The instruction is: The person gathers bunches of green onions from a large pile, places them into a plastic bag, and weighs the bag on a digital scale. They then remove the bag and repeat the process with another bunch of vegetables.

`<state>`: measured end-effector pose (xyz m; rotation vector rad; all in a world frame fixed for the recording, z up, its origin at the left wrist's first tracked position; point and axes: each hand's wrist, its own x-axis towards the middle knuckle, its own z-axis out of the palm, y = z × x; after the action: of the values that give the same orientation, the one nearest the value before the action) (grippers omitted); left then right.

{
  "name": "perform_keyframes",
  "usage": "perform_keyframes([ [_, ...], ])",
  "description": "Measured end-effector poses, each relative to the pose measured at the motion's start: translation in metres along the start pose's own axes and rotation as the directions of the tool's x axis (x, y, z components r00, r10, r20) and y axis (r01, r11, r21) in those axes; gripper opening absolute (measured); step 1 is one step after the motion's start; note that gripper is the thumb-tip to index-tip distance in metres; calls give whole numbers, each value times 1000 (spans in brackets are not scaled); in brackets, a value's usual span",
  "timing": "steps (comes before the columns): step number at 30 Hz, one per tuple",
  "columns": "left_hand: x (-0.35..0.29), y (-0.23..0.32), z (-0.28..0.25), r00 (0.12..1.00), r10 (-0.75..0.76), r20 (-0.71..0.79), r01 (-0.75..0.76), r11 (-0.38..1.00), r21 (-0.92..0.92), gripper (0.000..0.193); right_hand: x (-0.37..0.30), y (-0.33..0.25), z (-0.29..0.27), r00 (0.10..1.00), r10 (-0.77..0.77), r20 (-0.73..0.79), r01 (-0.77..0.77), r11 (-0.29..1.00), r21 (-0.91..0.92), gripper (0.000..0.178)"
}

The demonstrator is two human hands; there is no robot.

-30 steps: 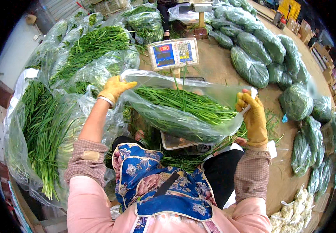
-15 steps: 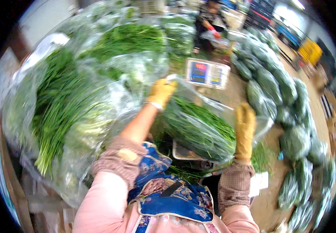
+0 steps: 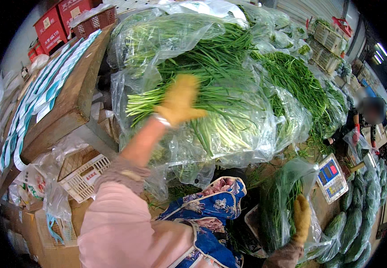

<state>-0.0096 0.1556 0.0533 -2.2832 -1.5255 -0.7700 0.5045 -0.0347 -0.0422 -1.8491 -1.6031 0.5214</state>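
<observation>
My left hand [image 3: 180, 100], in a yellow glove, is slightly blurred over a heap of long green leafy stalks [image 3: 227, 85] with pale ends. Its fingers are stretched and its thumb stands apart; nothing shows in its grip. The heap lies in large clear plastic bags [image 3: 260, 120]. At lower right, a clear plastic bag [image 3: 307, 172] partly filled with similar greens [image 3: 271, 219] stands near my knees. My right hand [image 3: 301, 219], also gloved, rests against this bag's mouth with fingers extended and close together. Plastic film lies around that hand, and its thumb is hidden.
A scale [image 3: 332, 178] with a lit display stands beyond the right-hand bag. Several filled bags [image 3: 356, 219] line the right. Teal-and-white strips [image 3: 52, 80] hang over a table [image 3: 75, 96] at left, near a white crate [image 3: 84, 176]. Another person [image 3: 372, 111] is at far right.
My left hand has let go of the bag's edge and moved left over the heaped greens, opening. My right hand stays at the bag. The view has swung left.
</observation>
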Motion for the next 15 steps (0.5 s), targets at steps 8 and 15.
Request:
perform_keyframes([
  [8, -53, -63, -66, 734, -406, 544, 415, 903, 113, 72, -25, -93, -2, 989, -141, 38, 125, 952, 279, 28],
  [15, -101, 22, -37, 801, -372, 468, 482, 866, -136, 44, -30, -168, 45, 874, -301, 382, 46, 833, 552, 30],
])
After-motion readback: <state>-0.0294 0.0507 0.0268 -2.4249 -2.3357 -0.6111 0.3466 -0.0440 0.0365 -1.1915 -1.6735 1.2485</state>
